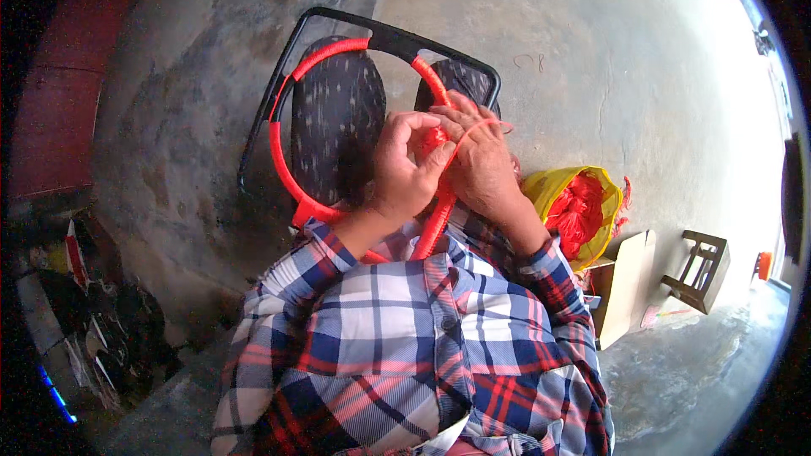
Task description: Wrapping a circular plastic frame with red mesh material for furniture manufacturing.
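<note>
A ring wrapped in red cord, with bare black stretches, rests over my lap and against a black frame with rounded corners. My left hand is bent in a pinch around a small bunch of red cord at the ring's right side. My right hand lies across that same side, its fingers curled over the ring, partly hidden behind the left fingers. A loose red strand loops over the back of my right hand. The fingertips' exact hold is hard to see.
To my right stands a yellow bag filled with red cord. Beyond it are a cardboard box and a small wooden stool. Dark clutter lies at the left. My knees in dark patterned trousers are under the ring.
</note>
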A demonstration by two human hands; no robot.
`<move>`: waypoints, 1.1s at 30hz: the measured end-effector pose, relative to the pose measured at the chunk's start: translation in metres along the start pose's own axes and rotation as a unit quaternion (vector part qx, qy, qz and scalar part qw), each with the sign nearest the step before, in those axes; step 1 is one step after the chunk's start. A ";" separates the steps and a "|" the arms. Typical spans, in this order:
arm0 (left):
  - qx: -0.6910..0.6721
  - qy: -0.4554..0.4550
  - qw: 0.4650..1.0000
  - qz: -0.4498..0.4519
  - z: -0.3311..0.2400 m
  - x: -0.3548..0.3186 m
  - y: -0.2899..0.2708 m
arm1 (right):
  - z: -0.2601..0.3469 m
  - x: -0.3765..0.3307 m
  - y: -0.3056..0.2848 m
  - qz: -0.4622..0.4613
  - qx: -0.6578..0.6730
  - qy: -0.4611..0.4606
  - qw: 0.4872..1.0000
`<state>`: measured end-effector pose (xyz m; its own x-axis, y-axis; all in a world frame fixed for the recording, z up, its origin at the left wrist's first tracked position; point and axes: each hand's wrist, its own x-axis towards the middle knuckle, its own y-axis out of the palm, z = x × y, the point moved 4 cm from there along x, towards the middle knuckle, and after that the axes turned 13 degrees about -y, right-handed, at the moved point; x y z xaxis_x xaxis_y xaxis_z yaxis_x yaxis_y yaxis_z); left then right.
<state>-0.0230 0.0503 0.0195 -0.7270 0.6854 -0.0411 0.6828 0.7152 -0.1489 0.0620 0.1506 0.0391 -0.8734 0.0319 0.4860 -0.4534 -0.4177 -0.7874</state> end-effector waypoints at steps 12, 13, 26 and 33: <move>-0.240 -0.292 0.926 0.007 0.037 0.010 -0.001 | -0.041 -0.080 -0.040 0.110 0.224 0.260 0.933; -0.243 -0.293 0.925 0.007 0.037 0.010 -0.003 | -0.049 -0.095 -0.039 0.095 0.339 0.348 0.869; -0.418 -0.366 0.797 0.237 0.031 0.008 0.021 | -0.085 -0.146 -0.064 -0.397 0.522 0.375 0.656; -0.369 -0.348 0.827 0.243 0.033 0.006 0.019 | -0.049 -0.087 -0.002 -0.172 0.533 0.412 0.719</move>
<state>-0.0165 0.0635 -0.0166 -0.0443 0.8553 -0.5162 0.5778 0.4434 0.6852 0.1304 0.1932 -0.0203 -0.7502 0.6434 -0.1522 -0.6573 -0.7010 0.2765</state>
